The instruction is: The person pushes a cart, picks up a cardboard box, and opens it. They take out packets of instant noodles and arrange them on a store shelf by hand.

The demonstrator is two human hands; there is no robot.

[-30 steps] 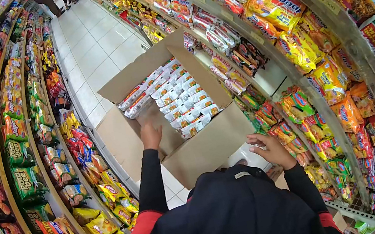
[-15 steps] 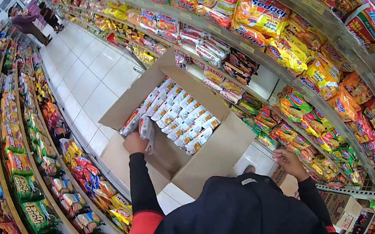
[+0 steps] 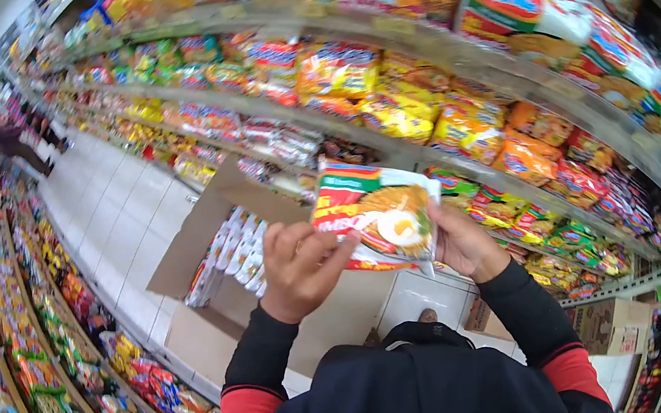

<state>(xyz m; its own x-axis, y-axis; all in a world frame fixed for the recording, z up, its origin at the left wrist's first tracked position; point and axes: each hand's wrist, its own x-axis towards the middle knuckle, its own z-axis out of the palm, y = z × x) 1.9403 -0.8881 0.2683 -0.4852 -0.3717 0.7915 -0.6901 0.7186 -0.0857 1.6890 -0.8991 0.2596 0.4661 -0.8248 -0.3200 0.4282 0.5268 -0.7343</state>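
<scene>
A large instant noodle packet (image 3: pixel 376 214) is held up before my chest, tilted, its printed front with noodles and an egg facing me. My right hand (image 3: pixel 465 243) grips it by the right edge, thumb in front. At its left side is my left hand (image 3: pixel 301 266), fingers partly curled and apart, with one digit reaching across the lower left of the packet's face. Below and behind my left arm stands an open cardboard box (image 3: pixel 196 243), holding rows of white-edged packets (image 3: pixel 234 250). Part of the box is hidden by my hands and the packet.
Shelves of noodle packets (image 3: pixel 333 69) line the right side, with larger bags above. Snack shelves (image 3: pixel 47 354) run along the left. The tiled aisle (image 3: pixel 109 179) leads toward two people (image 3: pixel 18 142) far off. Another cardboard box (image 3: pixel 608 326) sits at lower right.
My left hand has come up out of the box. A noodle packet is now raised before me, in my right hand's grip. The view has turned toward the right-hand shelves.
</scene>
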